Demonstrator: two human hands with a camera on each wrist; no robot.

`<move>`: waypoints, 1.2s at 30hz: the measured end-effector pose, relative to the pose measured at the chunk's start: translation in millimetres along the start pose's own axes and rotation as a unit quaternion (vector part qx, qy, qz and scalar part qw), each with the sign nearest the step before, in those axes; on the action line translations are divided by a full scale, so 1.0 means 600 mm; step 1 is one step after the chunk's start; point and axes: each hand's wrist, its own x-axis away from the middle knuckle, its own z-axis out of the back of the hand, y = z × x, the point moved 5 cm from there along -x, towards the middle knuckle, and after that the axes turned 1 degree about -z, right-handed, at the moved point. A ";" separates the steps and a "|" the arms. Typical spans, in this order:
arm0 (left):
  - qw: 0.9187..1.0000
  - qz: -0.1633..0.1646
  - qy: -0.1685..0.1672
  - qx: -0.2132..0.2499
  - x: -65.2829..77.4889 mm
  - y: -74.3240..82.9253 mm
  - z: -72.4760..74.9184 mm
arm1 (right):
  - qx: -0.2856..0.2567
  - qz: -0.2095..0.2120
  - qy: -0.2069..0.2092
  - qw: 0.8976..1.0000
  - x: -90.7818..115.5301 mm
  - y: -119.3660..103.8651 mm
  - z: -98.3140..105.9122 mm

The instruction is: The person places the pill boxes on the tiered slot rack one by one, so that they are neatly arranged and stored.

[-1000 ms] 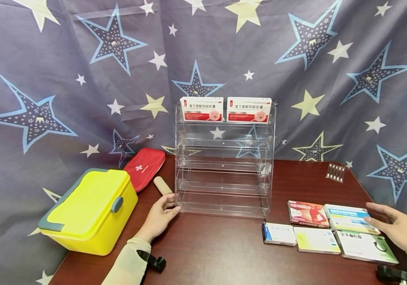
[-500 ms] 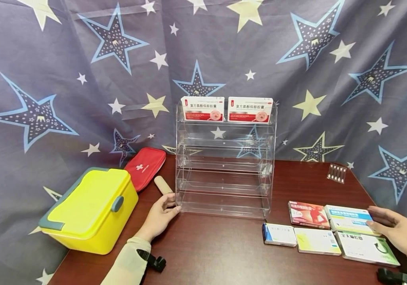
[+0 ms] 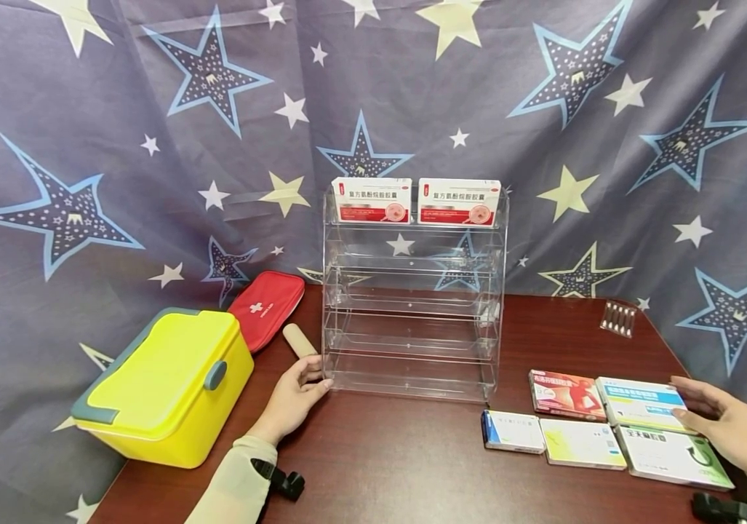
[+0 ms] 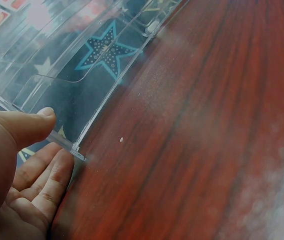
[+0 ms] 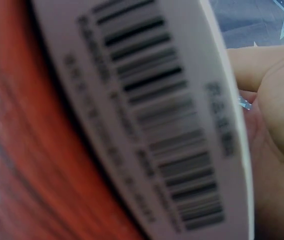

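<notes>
A clear tiered acrylic display rack [image 3: 410, 367] stands mid-table. My left hand [image 3: 291, 400] holds its lower left edge; in the left wrist view the thumb lies over the clear side panel and the fingers are behind it. Two red-and-white medicine boxes [image 3: 373, 201] stand side by side on the top tier. At the right, my right hand [image 3: 729, 426] grips the right end of a blue-and-white medicine box [image 3: 638, 400], which lies flat. A green-and-white medicine box [image 3: 670, 455] lies just in front of it. Up close, the right wrist view has a barcoded box end [image 5: 167, 135].
Left of the lying pair are a red medicine box [image 3: 566, 394], a yellow-and-white one [image 3: 582, 442] and a small blue-and-white one [image 3: 513, 431]. A swab pack [image 3: 618, 318] lies behind. A yellow lidded case [image 3: 170, 386], red first-aid pouch [image 3: 265, 309] and beige roll [image 3: 299, 341] occupy the left.
My right hand has shifted very slightly toward me at the blue-and-white box's end. The left hand, rack and boxes stay in place; the head view has shifted a touch.
</notes>
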 end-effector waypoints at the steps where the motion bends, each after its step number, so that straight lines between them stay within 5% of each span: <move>1: 1.000 -0.003 0.001 -0.002 0.000 0.000 0.000 | 0.001 0.002 0.003 1.000 0.000 0.000 0.000; 15: 1.000 -0.015 0.002 0.001 0.000 0.001 0.000 | -0.053 -0.005 0.042 0.998 0.004 0.002 0.010; 21: 1.000 -0.011 -0.002 0.010 0.000 0.000 0.000 | -0.096 0.022 0.047 0.994 0.005 0.000 0.008; 30: 1.000 -0.009 -0.003 0.008 0.000 0.000 0.000 | 0.003 0.002 -0.011 1.000 0.001 -0.001 0.001; 36: 1.000 0.000 -0.004 0.004 -0.001 -0.004 0.000 | 0.004 0.025 0.011 1.000 0.002 -0.003 -0.001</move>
